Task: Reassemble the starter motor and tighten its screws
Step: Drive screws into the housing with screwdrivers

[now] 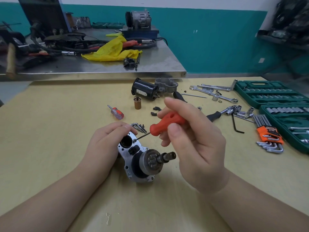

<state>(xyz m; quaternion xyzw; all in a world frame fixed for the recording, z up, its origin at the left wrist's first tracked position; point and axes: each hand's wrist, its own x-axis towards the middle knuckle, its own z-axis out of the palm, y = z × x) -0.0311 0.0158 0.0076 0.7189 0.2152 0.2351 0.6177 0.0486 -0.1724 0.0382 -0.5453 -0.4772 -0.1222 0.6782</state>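
Starter motor [142, 159]: partly assembled. Left hand [107, 141] grips housing; right hand [189, 131] grips screwdriver [167, 122], tip on screw [134, 140]. Black casing [145, 89] at desk's far edge, unfitted.

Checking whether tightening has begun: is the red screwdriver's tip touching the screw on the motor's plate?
Touching. The head view shows the red screwdriver, held by the right hand, with its tip meeting the screw on the plate, no gap visible.

Tan table [50, 131]: starter housing [138, 158], loose screws [138, 127], small screwdriver [116, 112], black motor can [145, 89], green socket cases [270, 94].
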